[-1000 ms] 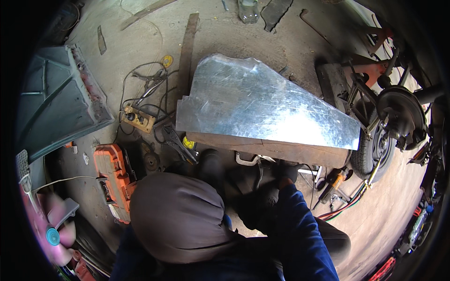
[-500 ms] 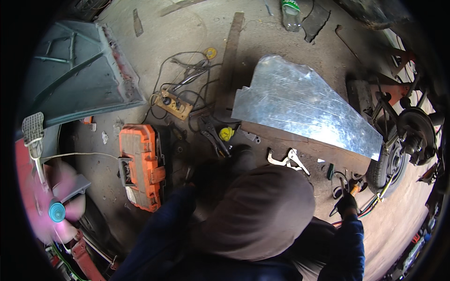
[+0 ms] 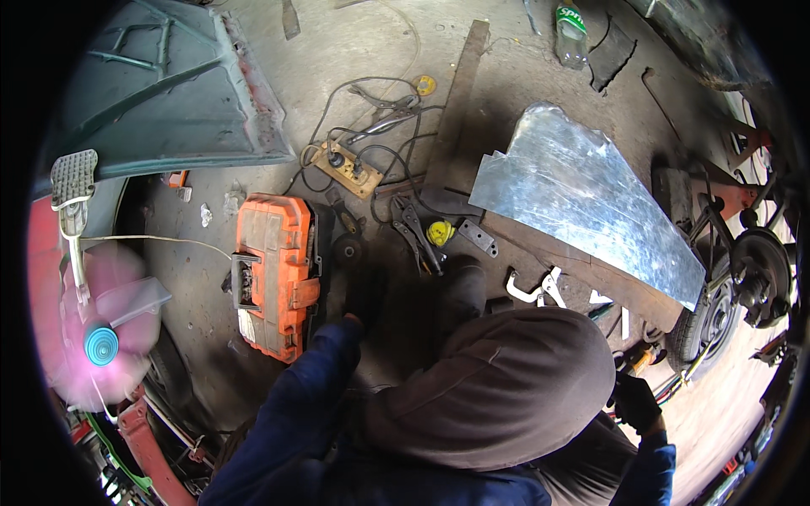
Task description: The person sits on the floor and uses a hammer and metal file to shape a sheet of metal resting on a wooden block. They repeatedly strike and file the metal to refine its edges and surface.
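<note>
My right hand (image 3: 639, 405), in a dark glove, is at the lower right beside my brown-clad knee (image 3: 506, 388). Its fingers are curled, and whatever they hold is hidden. Just beyond it lies a tool with an orange handle (image 3: 643, 361). My left hand (image 3: 368, 291), also dark-gloved, reaches forward in deep shadow, so its fingers cannot be made out. Close to it are an angle grinder (image 3: 347, 240), locking pliers (image 3: 413, 232) and a yellow tape measure (image 3: 440, 233). A white locking C-clamp (image 3: 540, 288) rests in front of my knee, near a large cut metal sheet (image 3: 582, 185).
An orange toolbox (image 3: 274, 274) stands left of my arm. Farther left a pink fan (image 3: 101, 346) spins. A power strip (image 3: 346, 170) with tangled cords lies ahead. A wheel (image 3: 715, 320) and brake disc (image 3: 759, 266) are at right; a plastic bottle (image 3: 571, 38) is far off.
The view has shifted, so most things sit farther right. My right hand has drawn back toward my knee, away from the tools beside the wheel. My left hand stays forward near the toolbox.
</note>
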A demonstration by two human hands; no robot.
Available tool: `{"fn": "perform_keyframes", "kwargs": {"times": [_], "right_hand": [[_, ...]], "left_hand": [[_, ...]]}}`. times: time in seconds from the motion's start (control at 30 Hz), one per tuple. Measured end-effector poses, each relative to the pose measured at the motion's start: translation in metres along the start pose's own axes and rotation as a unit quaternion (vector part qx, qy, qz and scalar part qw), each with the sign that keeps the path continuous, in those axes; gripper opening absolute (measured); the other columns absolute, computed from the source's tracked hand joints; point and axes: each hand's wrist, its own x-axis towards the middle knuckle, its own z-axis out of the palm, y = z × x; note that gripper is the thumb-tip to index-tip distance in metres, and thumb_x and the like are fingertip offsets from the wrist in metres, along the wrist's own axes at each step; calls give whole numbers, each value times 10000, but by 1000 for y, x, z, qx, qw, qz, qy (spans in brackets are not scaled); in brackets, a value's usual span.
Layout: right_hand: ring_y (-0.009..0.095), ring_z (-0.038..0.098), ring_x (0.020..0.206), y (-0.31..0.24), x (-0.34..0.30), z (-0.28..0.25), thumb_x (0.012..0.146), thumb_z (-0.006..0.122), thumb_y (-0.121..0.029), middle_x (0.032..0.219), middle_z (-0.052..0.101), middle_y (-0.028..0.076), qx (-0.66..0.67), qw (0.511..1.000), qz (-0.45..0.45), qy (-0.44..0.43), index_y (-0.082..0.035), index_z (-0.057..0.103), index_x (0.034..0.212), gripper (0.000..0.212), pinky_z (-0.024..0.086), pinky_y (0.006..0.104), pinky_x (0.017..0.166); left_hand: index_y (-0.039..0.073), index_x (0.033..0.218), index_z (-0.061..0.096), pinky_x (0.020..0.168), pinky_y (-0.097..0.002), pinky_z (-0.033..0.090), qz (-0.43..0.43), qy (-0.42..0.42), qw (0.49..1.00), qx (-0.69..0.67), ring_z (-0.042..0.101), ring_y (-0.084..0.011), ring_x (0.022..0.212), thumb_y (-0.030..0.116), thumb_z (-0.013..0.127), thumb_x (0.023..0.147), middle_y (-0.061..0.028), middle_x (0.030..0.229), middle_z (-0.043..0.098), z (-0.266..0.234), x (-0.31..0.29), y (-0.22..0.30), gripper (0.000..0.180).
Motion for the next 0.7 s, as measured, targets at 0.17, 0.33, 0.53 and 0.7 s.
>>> {"fn": "perform_keyframes", "kwargs": {"times": [0.17,0.33,0.53,0.7], "right_hand": [[126,654,541,-13,-17,23,1143,585,-204,724,708,25,-16,980,-187,71,-13,697,1429,362,511,313,486],[242,718,636,2,-3,40,1119,595,-221,802,751,103,-11,963,-239,123,-26,718,1389,355,561,399,576],[425,746,945,35,20,45,976,723,-189,1037,748,188,-224,906,-104,343,-160,739,1427,452,592,521,781],[390,726,988,57,-7,31,1016,605,-109,1060,668,148,-431,814,77,383,-167,740,1236,265,596,536,799]], "left_hand": [[66,1420,712,1223,-524,417,-41,9,998,-53,607,-408,1385,268,613,1115,-221,1438,688,-1,0,23,379],[75,1457,694,1255,-494,407,-35,10,999,-23,565,-386,1458,257,603,1107,-222,1502,659,-9,6,48,404],[87,1569,595,1218,-509,451,-7,68,993,98,580,-414,1444,249,602,1069,-243,1502,659,-1,41,37,526],[52,1567,589,1196,-519,472,9,56,989,140,640,-442,1353,243,623,1019,-261,1492,665,17,94,8,581]]}}
